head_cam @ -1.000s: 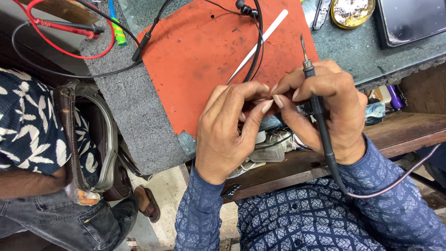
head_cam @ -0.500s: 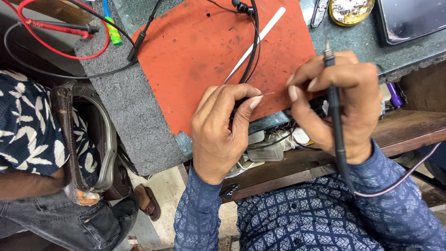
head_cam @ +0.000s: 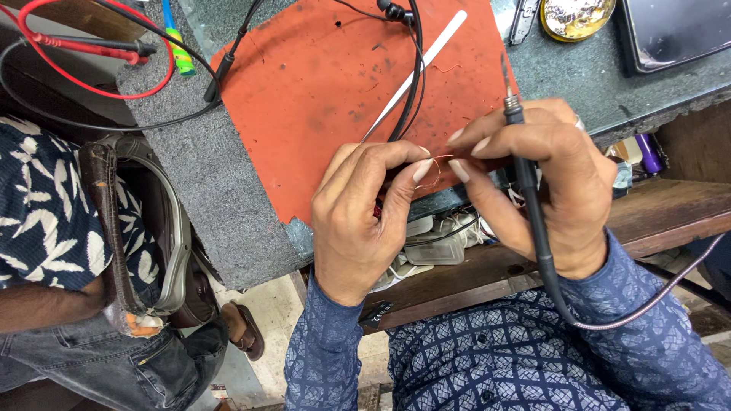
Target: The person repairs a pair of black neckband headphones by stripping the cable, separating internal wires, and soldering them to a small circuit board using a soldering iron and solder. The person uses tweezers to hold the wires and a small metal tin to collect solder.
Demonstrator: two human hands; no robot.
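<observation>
My left hand [head_cam: 364, 215] and my right hand [head_cam: 537, 176] meet over the near edge of an orange-red mat [head_cam: 335, 91]. Between their fingertips they pinch a fine copper wire [head_cam: 435, 164]. A black soldering iron [head_cam: 525, 183] also rests in my right hand, tip pointing away from me, with its cord running down past my wrist. A white strip-like tool [head_cam: 426, 61] and a black earphone cable [head_cam: 413, 68] lie on the mat just beyond my fingers.
Red and black probe leads [head_cam: 84, 46] lie at the far left. A round tin of flux [head_cam: 576, 17] and a dark tablet [head_cam: 670, 30] sit at the far right. An open drawer of parts [head_cam: 442, 243] is under the bench. Another person's patterned sleeve [head_cam: 38, 205] is at the left.
My hands were pressed together, then drew apart, and now meet again at the fingertips over the mat's edge. The soldering iron stayed in my right hand.
</observation>
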